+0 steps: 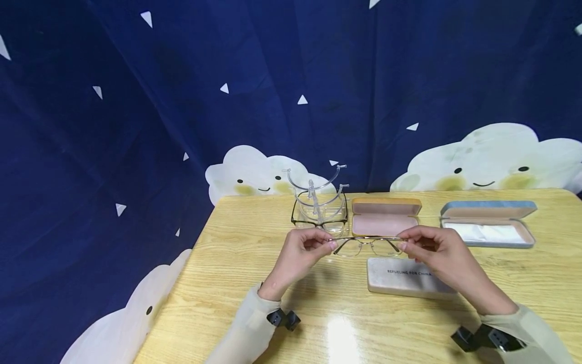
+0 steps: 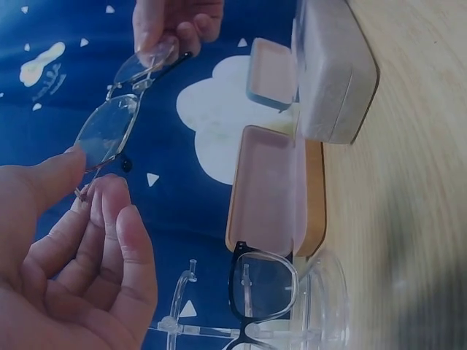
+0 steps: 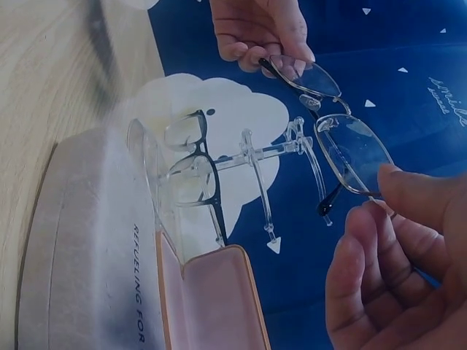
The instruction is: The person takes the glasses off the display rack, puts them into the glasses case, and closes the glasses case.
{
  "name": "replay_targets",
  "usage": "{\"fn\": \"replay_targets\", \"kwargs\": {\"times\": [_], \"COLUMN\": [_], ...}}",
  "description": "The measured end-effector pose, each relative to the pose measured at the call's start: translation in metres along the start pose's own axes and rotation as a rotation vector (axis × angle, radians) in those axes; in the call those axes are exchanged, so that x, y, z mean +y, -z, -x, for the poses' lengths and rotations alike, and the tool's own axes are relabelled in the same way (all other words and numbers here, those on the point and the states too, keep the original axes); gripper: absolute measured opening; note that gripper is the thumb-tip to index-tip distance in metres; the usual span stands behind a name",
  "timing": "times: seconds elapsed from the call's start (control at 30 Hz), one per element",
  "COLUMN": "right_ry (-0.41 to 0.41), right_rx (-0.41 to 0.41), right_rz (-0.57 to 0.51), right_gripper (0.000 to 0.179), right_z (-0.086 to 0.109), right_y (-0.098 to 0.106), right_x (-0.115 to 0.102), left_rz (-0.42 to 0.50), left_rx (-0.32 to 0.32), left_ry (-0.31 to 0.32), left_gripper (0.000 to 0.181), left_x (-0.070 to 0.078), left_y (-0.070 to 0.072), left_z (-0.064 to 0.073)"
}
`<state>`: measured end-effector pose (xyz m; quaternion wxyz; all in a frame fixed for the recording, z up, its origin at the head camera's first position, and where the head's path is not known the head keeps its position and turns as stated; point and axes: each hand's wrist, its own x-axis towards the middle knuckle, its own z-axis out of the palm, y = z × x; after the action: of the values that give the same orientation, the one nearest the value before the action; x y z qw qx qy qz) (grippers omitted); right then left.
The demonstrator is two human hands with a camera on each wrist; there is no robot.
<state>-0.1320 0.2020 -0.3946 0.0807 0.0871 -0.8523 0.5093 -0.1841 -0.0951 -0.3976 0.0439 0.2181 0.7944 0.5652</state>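
Note:
Both hands hold one pair of thin metal-framed glasses (image 1: 360, 246) level above the table, one hand at each end. My left hand (image 1: 303, 253) pinches the left end between thumb and fingers, while my right hand (image 1: 438, 255) pinches the right end the same way. In the left wrist view the clear lens of these glasses (image 2: 109, 131) shows close to the left thumb; the temples look folded behind the lenses. Below the right hand lies a closed pale grey glasses case (image 1: 400, 283) with printed lettering, partly covered by that hand.
Behind the left hand stands a clear plastic display stand (image 1: 313, 194) bearing dark-framed glasses (image 1: 318, 224). An open orange case (image 1: 386, 202) with pink lining is beside it. Farther right sits an open blue case (image 1: 488, 207) holding a white cloth (image 1: 482, 232). A blue curtain (image 1: 273, 76) hangs behind the wooden table (image 1: 236, 253).

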Motion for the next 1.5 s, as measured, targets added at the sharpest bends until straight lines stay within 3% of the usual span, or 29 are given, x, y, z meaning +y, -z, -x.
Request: {"fn": "replay_targets", "kwargs": {"times": [0.3, 0.57, 0.77, 1.0, 1.27, 1.4, 1.5], "right_ry": [-0.006, -0.016, -0.043, -0.120, -0.096, -0.116, -0.147], "right_rx": [-0.026, -0.009, 0.014, 0.045, 0.070, 0.081, 0.093], "right_rz": [0.010, 0.052, 0.084, 0.074, -0.042, -0.120, -0.217], "right_gripper": [0.018, 0.025, 0.029, 0.035, 0.035, 0.031, 0.022], "right_z": [-0.005, -0.013, -0.023, -0.034, -0.042, -0.046, -0.050], "right_y": [0.010, 0.026, 0.035, 0.046, 0.047, 0.044, 0.043], "right_x": [0.008, 0.018, 0.030, 0.047, 0.067, 0.073, 0.078], "left_rz": [0.005, -0.045, -0.118, -0.214, -0.312, -0.290, -0.215], "left_rx": [0.002, 0.026, 0.117, 0.252, 0.343, 0.323, 0.283], "left_ry": [0.037, -0.009, -0.044, -0.040, -0.028, -0.014, 0.003], "left_gripper": [0.011, 0.019, 0.019, 0.018, 0.014, 0.020, 0.027], "left_x": [0.000, 0.005, 0.002, 0.002, -0.006, -0.011, -0.012], "left_y": [-0.006, -0.017, -0.034, -0.062, -0.086, -0.090, -0.093], "left_z": [-0.005, -0.023, -0.043, -0.068, -0.084, -0.083, -0.081]}}
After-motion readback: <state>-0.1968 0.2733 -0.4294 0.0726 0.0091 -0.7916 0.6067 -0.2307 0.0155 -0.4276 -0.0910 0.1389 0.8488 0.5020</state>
